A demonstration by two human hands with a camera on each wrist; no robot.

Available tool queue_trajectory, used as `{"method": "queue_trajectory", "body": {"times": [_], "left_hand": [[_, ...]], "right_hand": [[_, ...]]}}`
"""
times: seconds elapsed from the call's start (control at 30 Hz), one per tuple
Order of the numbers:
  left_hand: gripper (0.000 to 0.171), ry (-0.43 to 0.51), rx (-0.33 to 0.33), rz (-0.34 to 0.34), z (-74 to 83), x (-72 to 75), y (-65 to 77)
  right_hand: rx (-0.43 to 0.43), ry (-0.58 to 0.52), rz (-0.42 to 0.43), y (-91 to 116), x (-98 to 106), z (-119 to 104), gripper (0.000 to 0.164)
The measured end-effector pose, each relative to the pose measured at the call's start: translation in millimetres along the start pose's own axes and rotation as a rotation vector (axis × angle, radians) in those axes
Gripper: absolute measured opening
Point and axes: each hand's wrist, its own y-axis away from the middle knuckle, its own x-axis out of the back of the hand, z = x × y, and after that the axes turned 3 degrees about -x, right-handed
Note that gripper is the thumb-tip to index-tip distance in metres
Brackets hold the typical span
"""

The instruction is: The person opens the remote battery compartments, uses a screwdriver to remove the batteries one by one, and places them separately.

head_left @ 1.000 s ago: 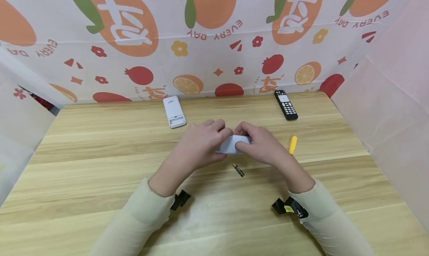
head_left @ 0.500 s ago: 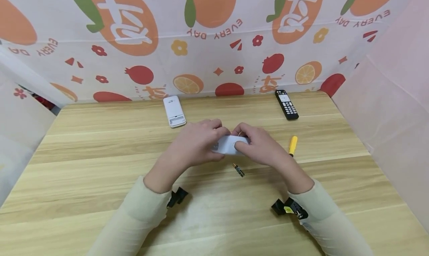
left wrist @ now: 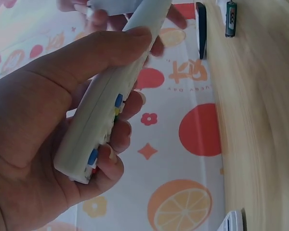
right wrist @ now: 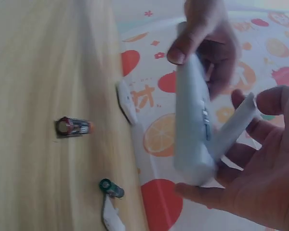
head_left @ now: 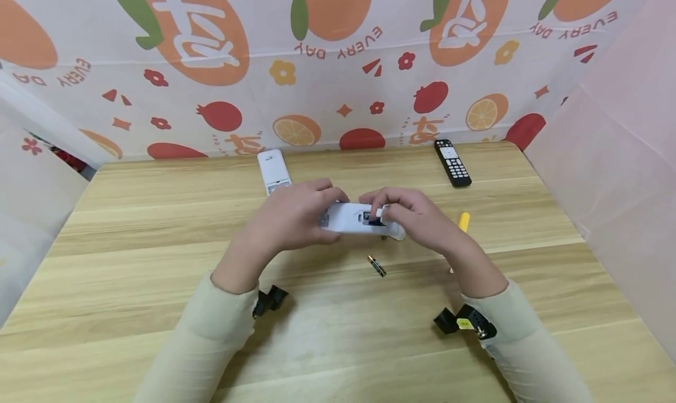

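My left hand (head_left: 296,215) grips one end of a white remote control (head_left: 343,217), held above the table with its back up. Colored buttons (left wrist: 118,101) show on its other face in the left wrist view. At the far end, an open battery compartment (head_left: 368,217) is visible. My right hand (head_left: 419,218) pinches the white battery cover (right wrist: 235,126) between thumb and fingers, tilted away from the remote's back. Below the remote, an AA-style battery (head_left: 377,266) lies on the table. A second, green-ended battery (right wrist: 111,188) lies beside a small white piece (right wrist: 112,216).
Another white remote (head_left: 273,167) lies at the back left, partly behind my left hand. A black remote (head_left: 453,163) is at the back right. A yellow handle (head_left: 464,222) sticks out behind my right forearm. A fruit-print cloth (head_left: 338,98) hangs along the table's back edge.
The battery cover has come up from the remote's back, exposing the compartment. My right hand has shifted slightly right with it, while my left hand has moved left and up with the remote.
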Motion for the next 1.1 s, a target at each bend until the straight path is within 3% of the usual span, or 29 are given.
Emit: {"method": "queue_trajectory", "body": {"times": [0.07,0.13,0.23,0.37,0.63,0.83,0.97,1.1], "left_hand": [[0.049,-0.001,0.024,-0.012,-1.9,0.8,0.8],[0.049,-0.007,0.055,-0.031,-4.0,1.5,1.4],[0.049,-0.011,0.092,-0.064,-7.0,1.6,2.0],[0.05,0.001,0.115,-0.108,-10.0,0.8,2.4],[0.052,0.002,0.156,-0.161,-15.5,1.9,3.9],[0.052,0.011,0.164,-0.178,-18.8,1.2,5.3],[0.051,0.011,0.161,-0.187,-19.5,-0.9,4.7],[0.052,0.003,0.161,-0.201,-20.0,-2.8,3.4]], "right_hand": [[0.013,-0.039,0.054,0.8,6.8,0.5,0.02],[0.013,-0.011,0.129,1.0,15.1,4.3,0.019],[-0.034,0.144,0.223,-0.6,28.3,16.7,0.016],[-0.128,0.334,0.239,-2.8,40.0,34.1,0.012],[-0.187,0.563,0.164,-3.3,44.2,43.1,0.005],[-0.263,0.757,0.031,0.4,50.8,48.1,0.012],[-0.347,0.796,-0.074,4.2,51.5,50.5,0.015],[-0.404,0.804,-0.121,6.7,50.1,52.2,0.015]]}}
